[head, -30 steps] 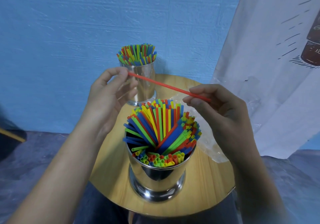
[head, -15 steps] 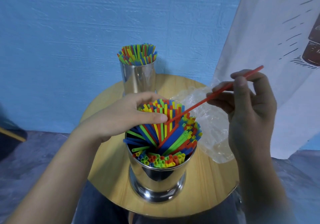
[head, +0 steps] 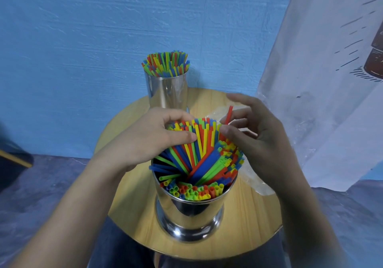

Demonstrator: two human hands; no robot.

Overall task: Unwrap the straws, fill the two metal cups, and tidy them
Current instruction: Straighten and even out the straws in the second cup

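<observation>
Now: round wooden table (head: 128,203). Near cup (head: 190,211) at near edge, packed with fanned coloured straws (head: 199,160). Far cup (head: 166,90) at far edge, also full. Left hand (head: 153,139) curled round near cup's straw tops, gripping them. Right hand (head: 263,143) pinches single red straw (head: 229,114) at bundle's right. Clear wrapper (head: 255,181) at right edge.

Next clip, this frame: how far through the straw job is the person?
Done: the far cup stands packed and even; the wrapper lies flat, seemingly empty. In hand: the right hand holds a red straw at the near cup while the left hand grips its straws. Left: those straws lean criss-cross and need straightening.
</observation>
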